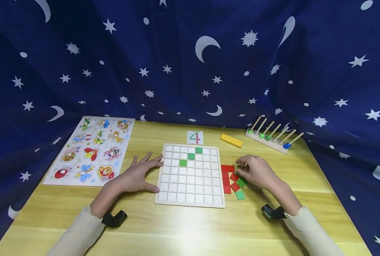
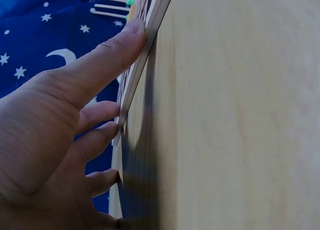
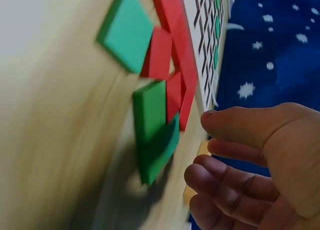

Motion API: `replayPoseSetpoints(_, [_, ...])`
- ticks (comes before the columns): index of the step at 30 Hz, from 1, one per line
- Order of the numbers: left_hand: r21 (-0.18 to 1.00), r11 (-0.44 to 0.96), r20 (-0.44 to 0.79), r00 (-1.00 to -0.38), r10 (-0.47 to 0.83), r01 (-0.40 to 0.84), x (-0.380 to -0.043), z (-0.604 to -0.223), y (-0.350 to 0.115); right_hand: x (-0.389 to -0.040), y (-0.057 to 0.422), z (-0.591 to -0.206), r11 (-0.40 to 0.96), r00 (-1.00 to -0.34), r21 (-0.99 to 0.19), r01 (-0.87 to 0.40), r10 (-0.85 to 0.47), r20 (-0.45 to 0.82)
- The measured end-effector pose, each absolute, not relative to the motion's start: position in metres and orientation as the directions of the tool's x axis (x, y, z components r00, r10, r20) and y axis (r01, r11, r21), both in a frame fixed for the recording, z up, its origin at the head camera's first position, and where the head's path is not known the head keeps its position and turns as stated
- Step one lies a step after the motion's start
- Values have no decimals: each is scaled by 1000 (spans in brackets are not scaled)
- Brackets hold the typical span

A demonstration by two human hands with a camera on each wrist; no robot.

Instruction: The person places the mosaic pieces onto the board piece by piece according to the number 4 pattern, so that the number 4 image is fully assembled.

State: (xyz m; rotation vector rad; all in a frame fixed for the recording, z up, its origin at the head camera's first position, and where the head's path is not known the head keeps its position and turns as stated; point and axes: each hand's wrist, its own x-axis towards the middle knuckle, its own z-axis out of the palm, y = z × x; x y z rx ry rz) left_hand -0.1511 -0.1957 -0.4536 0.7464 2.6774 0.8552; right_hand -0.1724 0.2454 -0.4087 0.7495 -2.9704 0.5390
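A white square grid board (image 1: 190, 205) lies on the table in the head view, with green square tiles (image 1: 191, 156) in a diagonal of its upper cells. My left hand (image 1: 135, 176) spreads its fingers along the board's left edge; in the left wrist view the thumb (image 2: 117, 48) presses that edge. Red tiles (image 1: 226, 179) lie along the right side of the board, some loose and turned. Several green tiles (image 1: 240, 195) lie among and beside them. Just above this pile hovers my right hand (image 1: 258, 172). Its fingers are loosely bent, and the right wrist view shows nothing between them.
Behind the board lies a small pattern card (image 1: 194, 137), with a yellow block (image 1: 231, 140) to its right. A wooden peg rack (image 1: 268, 142) with green and blue beads stands at the back right. An insect puzzle board (image 1: 90, 153) lies at the left. A starry blue curtain (image 1: 177, 46) encloses the table.
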Motion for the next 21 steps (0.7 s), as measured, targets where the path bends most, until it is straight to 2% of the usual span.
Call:
replayPoseSetpoints(7, [594, 696, -59, -842, 537, 402, -151, -454, -197, -162, 266, -417, 844, -903, -323, -427, -415, 110])
replayPoseSetpoints(21, [589, 705, -71, -844, 531, 394, -151, -454, -196, -158, 277, -422, 862, -921, -328, -386, -380, 86])
